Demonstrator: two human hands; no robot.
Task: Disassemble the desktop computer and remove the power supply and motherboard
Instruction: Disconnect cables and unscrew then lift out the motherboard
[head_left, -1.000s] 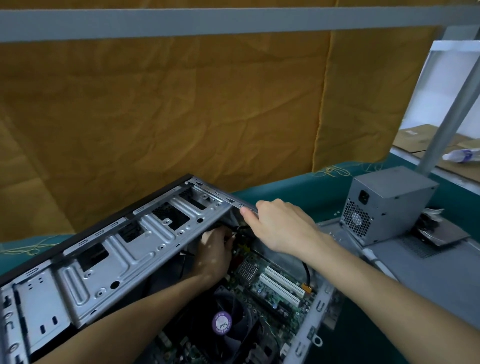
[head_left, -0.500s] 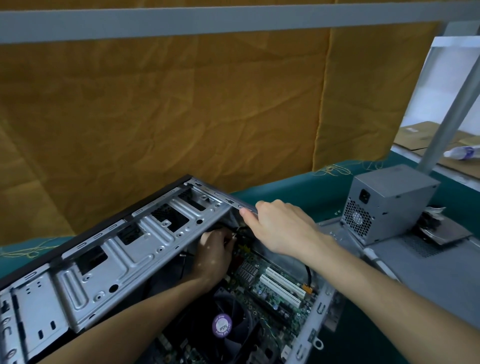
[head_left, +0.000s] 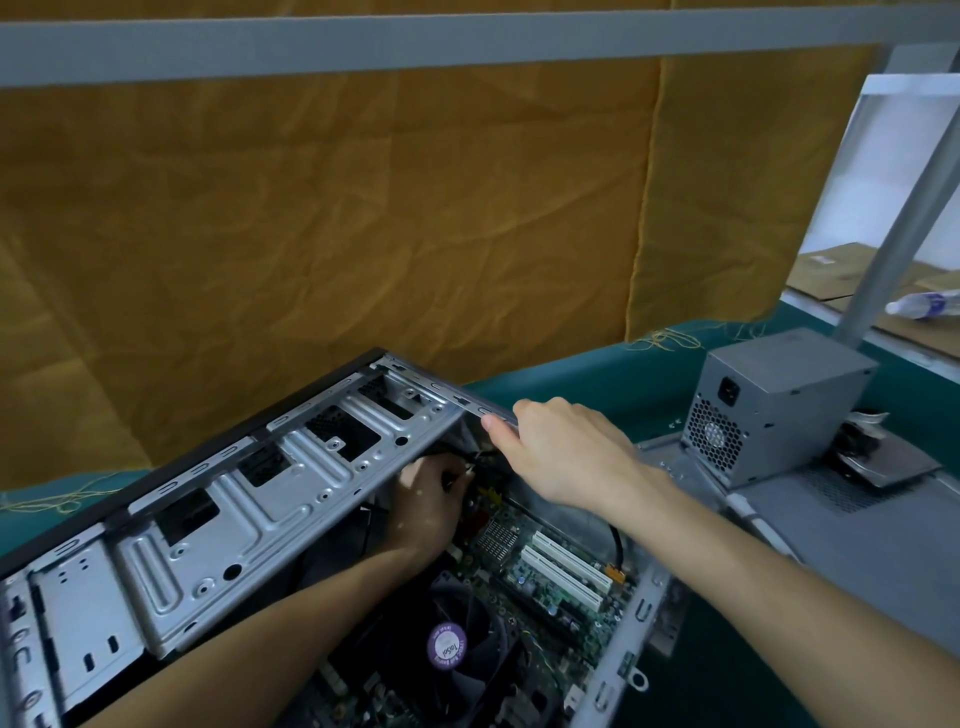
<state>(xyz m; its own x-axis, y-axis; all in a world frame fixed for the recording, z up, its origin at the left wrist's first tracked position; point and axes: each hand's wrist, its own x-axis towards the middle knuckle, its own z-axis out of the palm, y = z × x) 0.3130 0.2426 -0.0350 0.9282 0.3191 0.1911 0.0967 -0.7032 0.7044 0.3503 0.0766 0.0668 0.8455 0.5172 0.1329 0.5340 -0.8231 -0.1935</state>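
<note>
The open grey computer case (head_left: 218, 519) lies on the green table with its drive cage swung up. The green motherboard (head_left: 540, 571) sits inside, with white slots and a black fan with a purple label (head_left: 447, 647). My right hand (head_left: 566, 452) grips the case's top rim at the far corner. My left hand (head_left: 428, 501) reaches deep inside under the cage, fingers curled on a black cable or connector near the board's far edge; its fingertips are partly hidden. The grey power supply (head_left: 774, 405) stands outside the case at the right.
The removed grey side panel (head_left: 857, 545) lies flat at the right under the power supply, with a small dark part (head_left: 878, 457) on it. An orange cloth hangs behind. A grey frame post (head_left: 904, 218) rises at the far right.
Hardly anything moved. Both hands keep their places; the view shifted slightly.
</note>
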